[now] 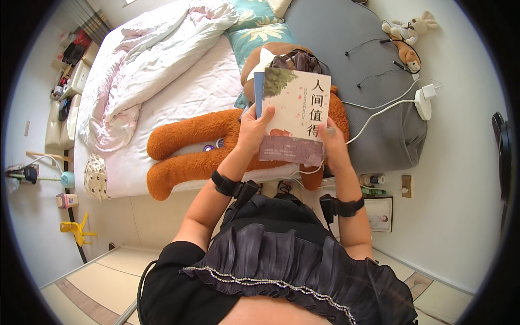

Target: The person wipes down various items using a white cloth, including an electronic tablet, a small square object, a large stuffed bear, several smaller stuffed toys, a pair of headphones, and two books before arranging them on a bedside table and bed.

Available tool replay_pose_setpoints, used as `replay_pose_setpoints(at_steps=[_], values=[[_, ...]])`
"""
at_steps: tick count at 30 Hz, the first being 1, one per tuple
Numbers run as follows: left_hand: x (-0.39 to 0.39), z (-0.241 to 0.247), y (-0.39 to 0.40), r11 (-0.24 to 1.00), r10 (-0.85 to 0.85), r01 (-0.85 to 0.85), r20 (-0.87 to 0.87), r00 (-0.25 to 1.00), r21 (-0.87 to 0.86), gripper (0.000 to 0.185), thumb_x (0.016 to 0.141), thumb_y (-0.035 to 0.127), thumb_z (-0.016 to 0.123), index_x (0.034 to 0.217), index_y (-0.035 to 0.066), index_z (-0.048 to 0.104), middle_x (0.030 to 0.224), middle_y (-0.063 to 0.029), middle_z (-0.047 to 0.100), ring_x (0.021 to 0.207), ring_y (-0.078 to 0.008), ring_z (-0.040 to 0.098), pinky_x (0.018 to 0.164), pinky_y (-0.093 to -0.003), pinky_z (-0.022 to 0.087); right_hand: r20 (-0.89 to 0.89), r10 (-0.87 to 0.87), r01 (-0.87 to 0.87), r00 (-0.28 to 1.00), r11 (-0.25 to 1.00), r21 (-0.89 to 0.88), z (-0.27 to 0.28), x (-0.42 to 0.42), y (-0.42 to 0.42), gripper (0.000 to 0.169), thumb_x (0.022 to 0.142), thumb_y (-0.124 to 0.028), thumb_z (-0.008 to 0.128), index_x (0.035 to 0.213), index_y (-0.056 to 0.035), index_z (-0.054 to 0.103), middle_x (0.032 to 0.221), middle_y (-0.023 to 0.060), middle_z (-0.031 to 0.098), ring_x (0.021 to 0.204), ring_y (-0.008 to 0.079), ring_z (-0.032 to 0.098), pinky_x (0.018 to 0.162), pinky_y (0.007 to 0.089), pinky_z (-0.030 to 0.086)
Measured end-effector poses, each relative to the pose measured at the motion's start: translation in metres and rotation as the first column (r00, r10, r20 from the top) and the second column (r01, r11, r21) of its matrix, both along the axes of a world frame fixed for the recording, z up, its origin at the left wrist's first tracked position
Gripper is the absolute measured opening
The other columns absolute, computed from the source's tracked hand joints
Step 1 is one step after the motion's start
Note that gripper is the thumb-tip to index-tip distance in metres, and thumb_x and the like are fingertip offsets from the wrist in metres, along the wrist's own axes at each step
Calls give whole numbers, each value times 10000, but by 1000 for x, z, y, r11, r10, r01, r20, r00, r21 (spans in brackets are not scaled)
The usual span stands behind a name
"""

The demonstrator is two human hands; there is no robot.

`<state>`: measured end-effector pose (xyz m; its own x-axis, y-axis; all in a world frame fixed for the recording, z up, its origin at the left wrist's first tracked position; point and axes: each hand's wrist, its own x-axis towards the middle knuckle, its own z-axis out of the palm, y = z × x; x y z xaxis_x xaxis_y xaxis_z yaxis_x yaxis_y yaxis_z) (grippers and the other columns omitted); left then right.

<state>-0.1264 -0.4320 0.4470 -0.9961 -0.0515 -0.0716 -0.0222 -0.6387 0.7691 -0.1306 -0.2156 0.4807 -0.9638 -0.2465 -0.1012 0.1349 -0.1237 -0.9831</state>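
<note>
A paperback book (pixel 290 109) with a pale, illustrated cover and a mauve lower band is held upright between both my hands. Behind its left edge shows a blue book (pixel 258 95). My left hand (pixel 256 128) grips the left edges of the books, its thumb on the front cover. My right hand (pixel 334 142) holds the lower right edge. Beyond the books a brown plush toy (pixel 199 128) lies on the bed, its long legs stretched to the left; a dark ruffled cloth item (pixel 298 61) rests by its head. The fingers behind the books are hidden.
A crumpled quilt (pixel 134 73) covers part of the bed at left. Teal pillows (pixel 260 30) lie at the far side. White cables and a round white charger (pixel 423 105) are on the grey padded surface (pixel 378 134) at right. A yellow stool (pixel 77 228) is at lower left.
</note>
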Motion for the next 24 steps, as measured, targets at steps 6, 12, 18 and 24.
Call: replay_pose_setpoints(at_steps=[6,12,18,24], values=[[-3,-8,0,1000,-26,27,39,999,-12,506,965,457,511,1163,-5,578,1045,-73,664,886,-122,645,748,-268,545,63,-102,103,993,994,-24,1,1,-2,386,883,-94,691,1226,39,575,1122,93,651,969,136,605,846,266,478],[-23,-18,-8,960,217,-214,-2,976,-181,464,1016,412,432,1078,-17,600,949,-69,666,781,-117,627,716,-253,526,-137,-355,366,925,928,66,5,-11,50,321,886,-86,672,1176,40,618,1032,77,677,890,122,620,794,258,494],[-41,-20,26,993,114,-113,2,994,-29,456,1023,394,422,1230,-4,498,1108,-100,623,954,-142,617,779,-292,539,-737,-184,674,651,587,449,47,-9,25,409,872,-85,630,1280,-89,595,1094,119,675,921,239,682,793,331,543],[-33,15,80,953,-87,79,14,996,291,398,1017,210,399,1377,42,411,1333,-108,527,1188,-238,545,997,-364,458,-772,390,700,502,341,627,37,9,-19,539,772,-159,664,1302,-110,582,1268,121,603,1028,238,576,817,356,444]])
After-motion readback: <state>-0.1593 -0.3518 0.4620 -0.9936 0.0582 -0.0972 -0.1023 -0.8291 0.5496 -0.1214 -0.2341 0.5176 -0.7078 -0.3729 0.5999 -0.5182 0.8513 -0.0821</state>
